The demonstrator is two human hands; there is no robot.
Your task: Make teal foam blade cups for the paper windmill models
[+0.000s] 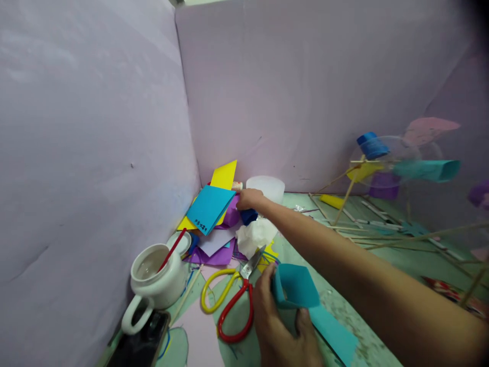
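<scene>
Left hand [280, 326] grasps curled teal paper strip [296, 290]: light, floppy, creases easily, best pinched at an edge. Right hand [250, 199] rests on paper pile [212, 209] beyond; can't tell its grip.

Green tabletop [344, 300], pink-patched at lower centre. Lower left: white mug [155, 283], dark phone [143, 341]. Lower centre: scissors [233, 300]. Centre: pile of coloured paper [212, 209], crumpled tissue [254, 235], translucent cup [267, 187]. Right: wooden sticks [424, 237].
</scene>
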